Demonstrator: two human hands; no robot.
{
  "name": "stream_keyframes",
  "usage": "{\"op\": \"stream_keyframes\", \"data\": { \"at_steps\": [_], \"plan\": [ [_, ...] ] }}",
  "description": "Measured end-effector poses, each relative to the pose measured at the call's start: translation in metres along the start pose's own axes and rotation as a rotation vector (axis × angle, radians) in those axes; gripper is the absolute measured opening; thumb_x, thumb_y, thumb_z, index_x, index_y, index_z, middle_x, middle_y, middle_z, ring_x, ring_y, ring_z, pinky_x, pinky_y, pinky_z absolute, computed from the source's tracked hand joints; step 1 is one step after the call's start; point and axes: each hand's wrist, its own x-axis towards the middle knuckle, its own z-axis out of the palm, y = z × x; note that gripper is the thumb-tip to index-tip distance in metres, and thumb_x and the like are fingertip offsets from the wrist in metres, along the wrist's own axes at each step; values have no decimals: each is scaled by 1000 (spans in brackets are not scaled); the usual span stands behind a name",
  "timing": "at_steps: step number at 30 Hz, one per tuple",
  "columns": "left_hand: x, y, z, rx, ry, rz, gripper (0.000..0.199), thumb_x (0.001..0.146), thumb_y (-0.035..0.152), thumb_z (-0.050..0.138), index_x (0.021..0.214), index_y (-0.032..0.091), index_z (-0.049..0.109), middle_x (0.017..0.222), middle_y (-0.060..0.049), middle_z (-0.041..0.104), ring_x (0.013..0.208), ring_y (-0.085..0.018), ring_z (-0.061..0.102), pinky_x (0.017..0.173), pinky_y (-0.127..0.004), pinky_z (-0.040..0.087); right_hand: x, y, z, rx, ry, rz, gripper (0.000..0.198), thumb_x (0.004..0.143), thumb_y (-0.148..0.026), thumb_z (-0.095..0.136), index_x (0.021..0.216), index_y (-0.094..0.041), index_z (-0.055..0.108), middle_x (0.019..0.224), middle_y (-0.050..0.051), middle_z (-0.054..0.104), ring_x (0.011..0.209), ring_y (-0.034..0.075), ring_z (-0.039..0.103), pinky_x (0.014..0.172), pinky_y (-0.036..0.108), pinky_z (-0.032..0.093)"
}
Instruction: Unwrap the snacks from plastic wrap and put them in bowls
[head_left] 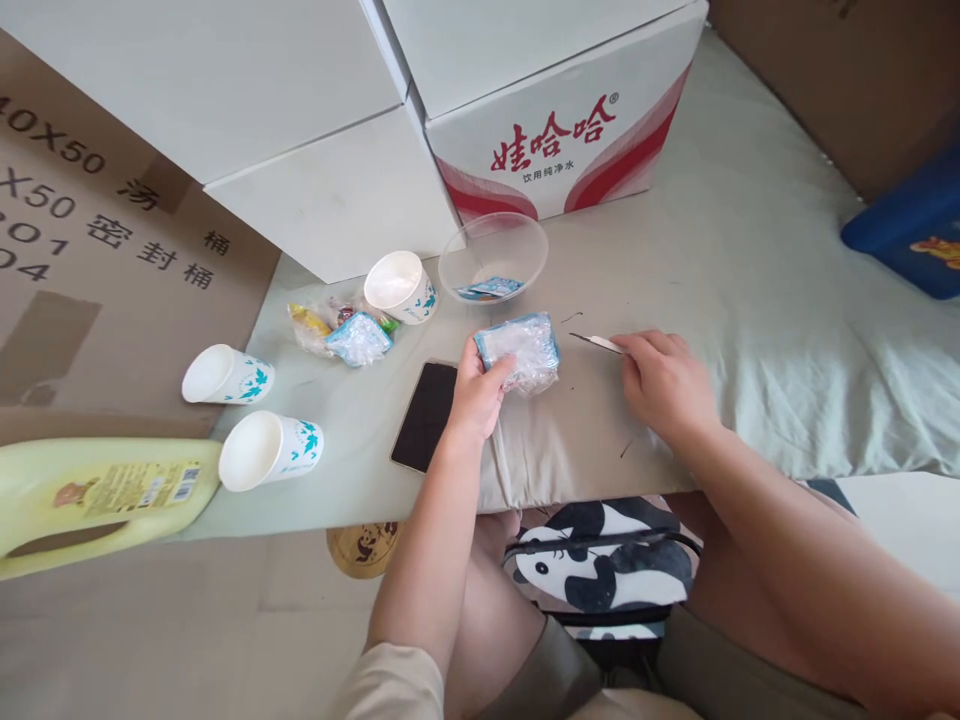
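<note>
My left hand (482,393) is closed around a small flat pack with blue edges, wrapped in crinkled clear plastic (525,350); the thumb presses on its top. Between the fingertips of my right hand (667,378) is a thin tool with a white handle and a slim dark tip (604,343); its exact kind is unclear. The tip points left toward the pack, apart from it. Behind the pack stands a clear plastic bowl (493,250) with blue printed packets (491,289) inside. A black phone (424,416) lies beside my left forearm.
Left on the cloth-covered surface (720,270) are three paper cups (401,288), plastic-wrapped items (358,338) and a yellow jug (112,495). White cartons (555,130) rise behind. A blue container (911,225) stands right. Thin dark strands (626,450) lie near the front edge.
</note>
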Motion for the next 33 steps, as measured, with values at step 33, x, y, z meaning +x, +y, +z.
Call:
{"op": "stream_keyframes", "data": {
  "at_steps": [33],
  "plan": [
    [-9, -13, 1, -42, -254, -176, 61, 59, 41, 88, 111, 23, 61, 99, -4, 69, 86, -19, 66, 75, -30, 49, -10, -59, 5, 1044, -395, 260, 29, 90, -38, 55, 113, -21, 55, 107, 8, 67, 76, 17, 71, 62, 29, 55]
  ]
}}
